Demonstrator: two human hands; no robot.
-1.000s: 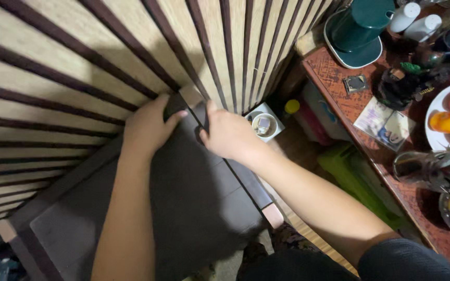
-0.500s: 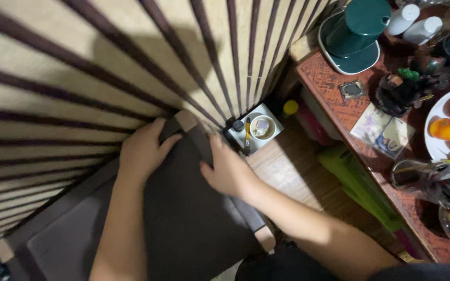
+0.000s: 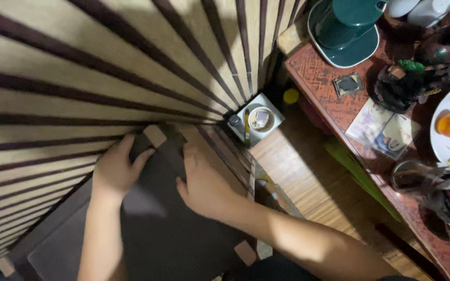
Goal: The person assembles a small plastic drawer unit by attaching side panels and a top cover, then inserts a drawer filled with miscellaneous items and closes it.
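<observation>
The dark flat panel (image 3: 147, 229) lies in front of me, its far end pushed up against the wall of pale and dark vertical slats (image 3: 79, 67). My left hand (image 3: 114, 170) rests flat on the panel's upper left part, fingers spread and curling over its far edge. My right hand (image 3: 204, 184) presses palm down just beside it, fingers straight and pointing toward the wall. Neither hand is closed around anything. Small tan pads (image 3: 154, 135) show at the panel's corners. To the right, a white square dish (image 3: 273, 111) sits on the wooden floor (image 3: 308, 171), near a red-brown table (image 3: 319, 67) carrying a green teapot (image 3: 352, 18) and 1 plate of fruit (image 3: 446, 112).
</observation>
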